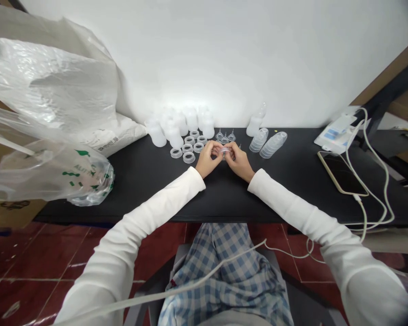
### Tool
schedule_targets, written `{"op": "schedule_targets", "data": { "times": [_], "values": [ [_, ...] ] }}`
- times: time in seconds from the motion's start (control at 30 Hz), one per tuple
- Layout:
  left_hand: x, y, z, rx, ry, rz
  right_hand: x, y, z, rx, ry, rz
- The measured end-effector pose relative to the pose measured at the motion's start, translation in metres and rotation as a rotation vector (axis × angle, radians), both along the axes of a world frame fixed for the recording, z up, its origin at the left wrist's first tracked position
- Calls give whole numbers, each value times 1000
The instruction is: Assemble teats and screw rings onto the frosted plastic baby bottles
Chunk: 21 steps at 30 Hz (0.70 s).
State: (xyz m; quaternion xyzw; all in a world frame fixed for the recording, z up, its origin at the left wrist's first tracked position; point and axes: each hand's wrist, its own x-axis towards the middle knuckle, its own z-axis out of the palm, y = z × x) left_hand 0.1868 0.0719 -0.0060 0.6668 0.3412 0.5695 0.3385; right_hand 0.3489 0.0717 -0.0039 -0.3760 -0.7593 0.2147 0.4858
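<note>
Both my left hand [208, 159] and my right hand [240, 162] pinch a translucent bottle collar ring [225, 150] between their fingertips, just above the black table [217, 190]. Fingers cover part of the ring, so whether a teat sits in it I cannot tell. Left of my left hand lie several loose collar rings [189, 157]. Behind them several frosted bottle bodies [174, 136] stand upright. Clear teats [231, 136] rest tip up just beyond my fingers. To the right, a bottle with a teat on top [255, 124] stands behind two leaning stacks of clear caps [274, 145].
A large white plastic bag [54, 77] and a clear bag with green print [88, 172] take up the left side. At the right lie a phone [343, 172] on a charging cable and a white power strip [335, 131]. Another cable [197, 283] crosses above my lap.
</note>
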Motion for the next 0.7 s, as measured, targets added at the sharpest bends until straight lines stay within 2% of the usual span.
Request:
{"op": "schedule_targets", "data": {
  "times": [0.13,0.27,0.37,0.5,0.7],
  "values": [
    [0,-4,2,89,135,53,0,0,0,10,-7,-20],
    [0,-2,1,-38,145,89,1,0,0,1,4,-26],
    [-1,1,1,-158,325,93,1,-1,0,-7,-14,-33],
    [-4,3,3,-130,543,54,1,-1,0,-10,-55,-29],
    [-6,1,5,-137,570,21,1,0,-1,-42,-56,17]
  ]
}}
